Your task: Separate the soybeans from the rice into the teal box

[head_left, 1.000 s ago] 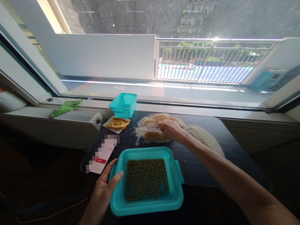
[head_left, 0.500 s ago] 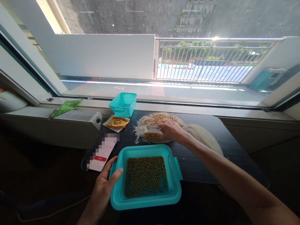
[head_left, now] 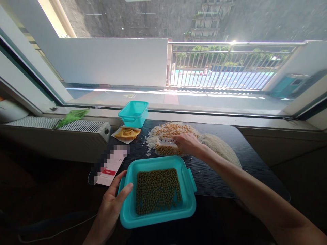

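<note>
Table (head_left: 211,180) | left fingers (head_left: 125,191) clamp tub (head_left: 157,223) overlapping near edge (head_left: 214,195) | right fingers (head_left: 176,137) pinch slotted tool (head_left: 167,143)

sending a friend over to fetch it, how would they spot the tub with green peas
Find the dark tabletop below the window. At its near edge, the left hand grips a turquoise tub. Green peas cover most of its floor, setting it apart from the other turquoise tub by the window.

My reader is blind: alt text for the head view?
Left hand holding a tub of green peas; right hand holding a white slotted tool at yellow beans and white grains heaped on a dark table.
</note>
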`<state>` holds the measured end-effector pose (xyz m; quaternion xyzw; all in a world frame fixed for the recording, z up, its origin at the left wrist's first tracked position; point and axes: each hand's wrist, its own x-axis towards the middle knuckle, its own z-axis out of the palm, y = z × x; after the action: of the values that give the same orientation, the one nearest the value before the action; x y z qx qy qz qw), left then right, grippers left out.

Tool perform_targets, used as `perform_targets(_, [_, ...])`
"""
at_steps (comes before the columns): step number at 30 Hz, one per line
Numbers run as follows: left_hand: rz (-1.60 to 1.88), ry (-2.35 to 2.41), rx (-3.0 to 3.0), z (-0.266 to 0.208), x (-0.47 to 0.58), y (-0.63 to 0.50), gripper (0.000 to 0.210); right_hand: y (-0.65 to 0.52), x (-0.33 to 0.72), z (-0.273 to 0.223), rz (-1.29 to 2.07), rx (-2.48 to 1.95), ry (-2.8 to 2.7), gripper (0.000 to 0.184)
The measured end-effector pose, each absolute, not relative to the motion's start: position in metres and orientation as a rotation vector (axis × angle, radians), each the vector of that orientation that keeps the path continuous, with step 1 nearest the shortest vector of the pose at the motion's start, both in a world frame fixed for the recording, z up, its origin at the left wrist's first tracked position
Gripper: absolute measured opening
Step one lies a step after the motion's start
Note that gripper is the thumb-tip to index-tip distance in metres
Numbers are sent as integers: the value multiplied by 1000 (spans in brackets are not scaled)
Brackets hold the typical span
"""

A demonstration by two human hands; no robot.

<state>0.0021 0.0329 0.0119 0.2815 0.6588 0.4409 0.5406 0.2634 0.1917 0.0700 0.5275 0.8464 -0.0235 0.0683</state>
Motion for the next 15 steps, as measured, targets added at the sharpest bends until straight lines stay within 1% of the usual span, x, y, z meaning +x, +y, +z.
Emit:
perform_targets(6, [1027, 1517, 540, 9, -10, 29, 86, 206, 249, 80, -84, 1642, 2611, 36])
perform_targets(10, [1104, 1542, 593, 14, -1, 26, 79, 220, 227, 76, -84, 1576, 2674, 37])
perform_targets(15, [1106, 1554, 594, 20, 5, 24, 71, 229, 203, 69, -72, 1478, 2724, 38])
